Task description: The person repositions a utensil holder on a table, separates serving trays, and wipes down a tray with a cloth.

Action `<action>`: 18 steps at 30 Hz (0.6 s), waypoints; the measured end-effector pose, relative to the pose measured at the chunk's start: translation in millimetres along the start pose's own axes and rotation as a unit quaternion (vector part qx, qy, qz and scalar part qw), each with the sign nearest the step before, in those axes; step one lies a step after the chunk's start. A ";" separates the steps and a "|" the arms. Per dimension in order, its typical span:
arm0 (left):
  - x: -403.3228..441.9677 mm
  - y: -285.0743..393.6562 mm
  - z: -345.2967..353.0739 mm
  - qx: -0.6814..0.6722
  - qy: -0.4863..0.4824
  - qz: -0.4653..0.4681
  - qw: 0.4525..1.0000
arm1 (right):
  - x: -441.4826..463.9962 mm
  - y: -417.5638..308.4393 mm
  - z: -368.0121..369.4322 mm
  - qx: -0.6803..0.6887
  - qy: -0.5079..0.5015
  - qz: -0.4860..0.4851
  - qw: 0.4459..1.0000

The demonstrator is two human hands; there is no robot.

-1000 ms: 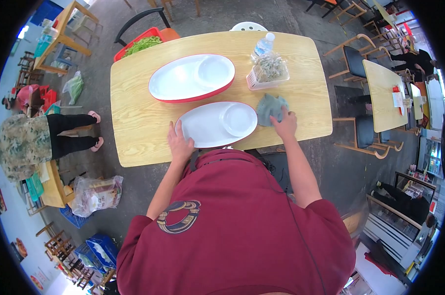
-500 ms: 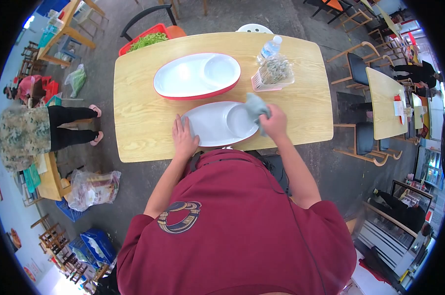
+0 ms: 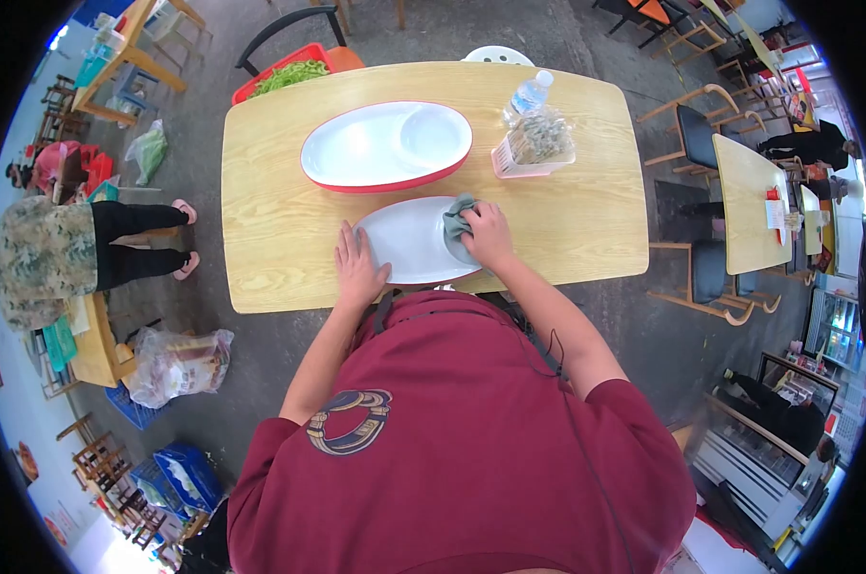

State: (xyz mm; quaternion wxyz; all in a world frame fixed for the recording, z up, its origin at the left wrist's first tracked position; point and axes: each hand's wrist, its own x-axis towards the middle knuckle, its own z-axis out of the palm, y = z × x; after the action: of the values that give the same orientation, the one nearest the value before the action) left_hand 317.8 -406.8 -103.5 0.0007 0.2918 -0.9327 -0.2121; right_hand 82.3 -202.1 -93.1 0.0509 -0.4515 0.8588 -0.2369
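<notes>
A white oval plate with a red rim (image 3: 404, 239) lies near the table's front edge. At its left end rests my left hand (image 3: 359, 268), fingers spread against the rim. My right hand (image 3: 488, 235) grips a grey-green cloth (image 3: 460, 226) and presses it into the plate's round right compartment, which is partly hidden. Just behind stands a stack of similar red-rimmed oval plates (image 3: 356, 148). To its right, a pink-and-white basket (image 3: 524, 165) holds wrapped packets, with a clear plastic bottle (image 3: 531, 94) behind.
The wooden table (image 3: 270, 239) spans the middle. Beyond its back left edge, a red basket of greens (image 3: 294, 75) sits on a chair. A person in a camouflage top (image 3: 45, 253) stands at left. Chairs (image 3: 706, 273) and another table (image 3: 749, 206) are at right.
My right hand has taken up the cloth from the table right of the plate and moved it left into the round compartment. My left hand stays at the plate's left end.
</notes>
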 end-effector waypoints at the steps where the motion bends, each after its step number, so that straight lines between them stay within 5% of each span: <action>1: 0.2 -0.1 0.1 0.001 -0.002 -0.001 1.000 | 0.5 1.0 1.8 0.003 -0.001 0.006 1.000; 10: 1.2 3.4 -5.0 0.006 -0.022 -0.021 1.000 | -17.5 3.7 1.2 -0.010 -0.147 0.104 0.984; 16: 1.7 4.4 -6.1 0.016 -0.025 -0.018 0.999 | -2.5 2.3 10.2 0.007 0.019 0.163 0.986; 18: 1.9 5.9 -6.6 0.017 -0.030 -0.023 0.999 | 0.1 -0.4 17.3 0.005 0.045 0.104 0.994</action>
State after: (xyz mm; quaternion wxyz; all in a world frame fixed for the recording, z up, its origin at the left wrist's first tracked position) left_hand 313.8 -406.1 -95.4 -0.0369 0.3066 -0.9289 -0.2045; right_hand 87.7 -208.5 -108.1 0.0388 -0.3484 0.9011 -0.2551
